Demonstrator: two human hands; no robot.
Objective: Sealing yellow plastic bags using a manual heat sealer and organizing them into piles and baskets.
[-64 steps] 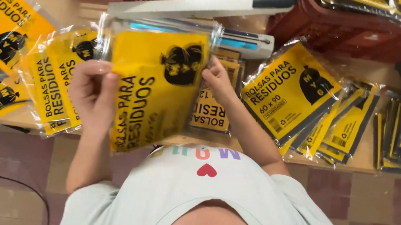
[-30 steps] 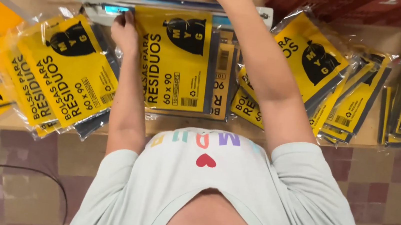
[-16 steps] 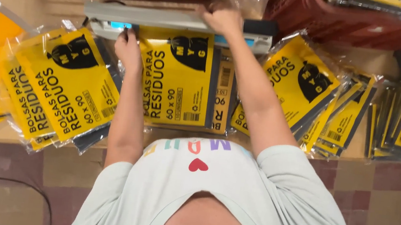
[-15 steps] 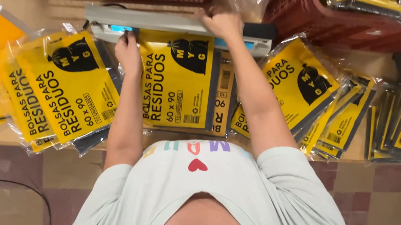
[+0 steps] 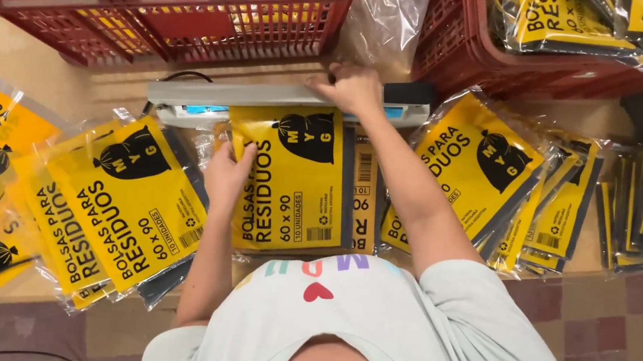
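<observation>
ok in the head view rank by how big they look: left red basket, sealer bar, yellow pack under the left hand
1. Left red basket, largest, though cut off by the frame edge.
2. Yellow pack and sealer bar: unsure. The bar is longer but far thinner, and the right hand covers part of it.

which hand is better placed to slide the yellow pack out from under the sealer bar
Left. The left hand already grips the yellow pack at its edge, while the right hand presses down on the sealer bar.
</observation>
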